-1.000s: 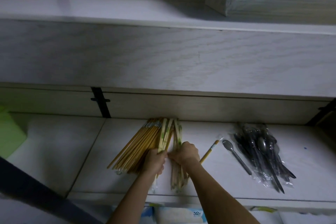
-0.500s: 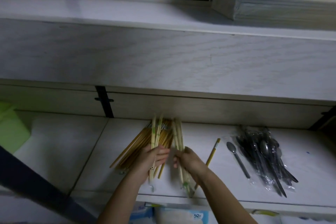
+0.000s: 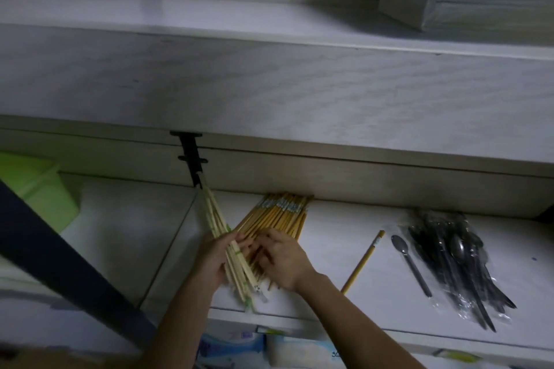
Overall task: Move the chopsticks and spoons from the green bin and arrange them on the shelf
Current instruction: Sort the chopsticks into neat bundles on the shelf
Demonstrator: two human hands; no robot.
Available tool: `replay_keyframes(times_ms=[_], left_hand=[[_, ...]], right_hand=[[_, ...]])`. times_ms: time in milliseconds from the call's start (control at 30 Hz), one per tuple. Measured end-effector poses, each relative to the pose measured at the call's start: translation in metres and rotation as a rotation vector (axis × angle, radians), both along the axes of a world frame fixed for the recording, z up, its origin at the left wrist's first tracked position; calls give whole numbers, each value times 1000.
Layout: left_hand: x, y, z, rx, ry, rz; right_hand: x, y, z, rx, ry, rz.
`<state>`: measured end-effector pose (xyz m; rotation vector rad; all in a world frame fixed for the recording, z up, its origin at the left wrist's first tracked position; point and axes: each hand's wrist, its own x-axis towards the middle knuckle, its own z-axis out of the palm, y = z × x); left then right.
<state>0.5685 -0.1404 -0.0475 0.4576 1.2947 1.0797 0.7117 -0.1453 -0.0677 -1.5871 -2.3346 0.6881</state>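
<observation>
1. Pale chopsticks (image 3: pixel 213 219) form a bundle gripped by the left hand (image 3: pixel 213 259), whose fingers curl round its middle from the left while the forearm reaches up from the bottom of the view.
2. The right hand (image 3: pixel 283 259) lies just beside the left, back up. Its bent fingertips rest on the near ends of the yellow chopsticks (image 3: pixel 278 214); whether they pinch any of them cannot be told.
3. The pale bundle is tilted. Its far end points toward the black bracket (image 3: pixel 192 159) at the back and its near end reaches past the front edge of the lower shelf (image 3: pixel 329 237). Green marks show on the sticks.
4. The yellow chopsticks lie fanned on the shelf, with their pale-banded tops close to the back wall.
5. A single yellow chopstick (image 3: pixel 364 260) lies apart to the right of the hands, and a loose dark spoon (image 3: pixel 410 260) lies beside it.
6. A clear plastic bag (image 3: pixel 494 305) further right holds a pile of dark spoons (image 3: pixel 458 257).
7. The green bin (image 3: pixel 33 189) stands at the left end of the shelf, partly out of view. Its contents cannot be seen.
8. On the upper shelf (image 3: pixel 209 18), a white paper stack (image 3: pixel 464 0) sits at the right.
</observation>
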Motion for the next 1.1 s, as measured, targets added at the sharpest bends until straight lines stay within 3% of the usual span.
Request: replay_keyframes(times_ms=[67, 167, 367, 533, 733, 800, 967, 1100], left_hand=[[-13, 2, -1, -11, 30, 35], [-32, 4, -6, 12, 141, -13], [-40, 9, -16, 53, 538, -117], [-35, 11, -22, -16, 685, -219], [-27, 4, -22, -43, 786, -287], [-24, 1, -24, -30, 806, -303], [-17, -1, -27, -60, 749, -304], [-15, -2, -28, -99, 659, -311]], right_hand=[[16, -1, -12, 6, -58, -25], [44, -4, -21, 6, 18, -111], [68, -8, -20, -36, 217, -149], [62, -8, -24, 108, 167, -494], [73, -10, -20, -95, 368, -602], [74, -9, -19, -49, 284, -598], [65, -10, -17, 29, -199, -557], [59, -5, -9, -26, -261, -563]])
